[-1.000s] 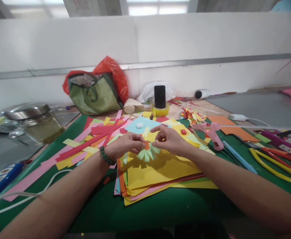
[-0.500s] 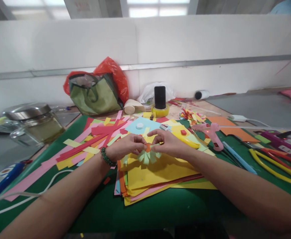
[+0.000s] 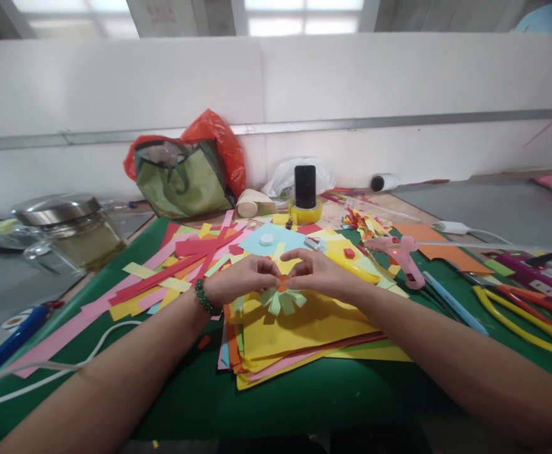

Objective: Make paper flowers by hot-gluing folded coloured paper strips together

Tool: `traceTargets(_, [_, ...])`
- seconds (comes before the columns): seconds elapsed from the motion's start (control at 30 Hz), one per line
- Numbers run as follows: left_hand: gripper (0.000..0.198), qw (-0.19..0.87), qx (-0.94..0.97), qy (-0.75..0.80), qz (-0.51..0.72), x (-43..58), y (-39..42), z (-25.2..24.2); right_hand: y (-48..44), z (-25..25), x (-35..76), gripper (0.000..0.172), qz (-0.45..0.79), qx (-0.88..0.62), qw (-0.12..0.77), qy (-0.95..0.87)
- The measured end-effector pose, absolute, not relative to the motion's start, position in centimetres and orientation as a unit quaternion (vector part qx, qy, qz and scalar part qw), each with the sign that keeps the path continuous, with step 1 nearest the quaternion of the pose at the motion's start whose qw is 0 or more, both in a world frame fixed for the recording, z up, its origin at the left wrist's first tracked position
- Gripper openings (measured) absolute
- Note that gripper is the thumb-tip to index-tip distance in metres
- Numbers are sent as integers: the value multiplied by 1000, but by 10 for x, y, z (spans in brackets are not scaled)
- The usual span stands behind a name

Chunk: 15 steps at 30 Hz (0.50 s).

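A small paper flower [image 3: 283, 297] with pale green looped petals and an orange centre is held just above a stack of coloured paper sheets [image 3: 304, 331]. My left hand [image 3: 238, 279], with a dark green bead bracelet at the wrist, pinches the flower's centre from the left. From the right, my right hand [image 3: 318, 271] pinches the same spot, its fingers curled in. The fingertips of both hands meet over the orange centre.
Loose paper strips [image 3: 172, 271] lie to the left on the green mat [image 3: 304, 397]. A pink glue gun [image 3: 399, 252], scissors with yellow handles [image 3: 531, 315] and a blue pen [image 3: 450, 302] lie right. A glass jar [image 3: 68, 230], a bag [image 3: 181, 173] and a phone on a tape roll [image 3: 305, 189] stand behind.
My right index finger, stretched out a second ago, has curled in to pinch the flower's centre. The flower has lifted slightly off the yellow sheet and both hands have closed together.
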<state>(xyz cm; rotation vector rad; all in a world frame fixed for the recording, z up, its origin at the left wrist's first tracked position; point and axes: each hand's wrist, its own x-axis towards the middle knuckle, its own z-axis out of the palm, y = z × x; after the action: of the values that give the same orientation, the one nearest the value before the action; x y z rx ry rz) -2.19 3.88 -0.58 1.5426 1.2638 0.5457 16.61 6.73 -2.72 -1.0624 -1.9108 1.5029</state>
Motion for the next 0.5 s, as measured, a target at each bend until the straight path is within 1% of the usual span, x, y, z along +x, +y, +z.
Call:
traceTargets(0.13, [20, 504, 659, 516, 214, -21, 38, -5, 69, -33, 165, 52, 549, -375, 249, -705])
traceTargets(0.33, [18, 502, 668, 512, 200, -20, 38, -4, 67, -31, 165, 55, 548, -382, 233, -706])
traceTargets(0.5, [21, 492, 666, 520, 210, -22, 40, -5, 66, -29, 167, 57, 545, -382, 223, -712])
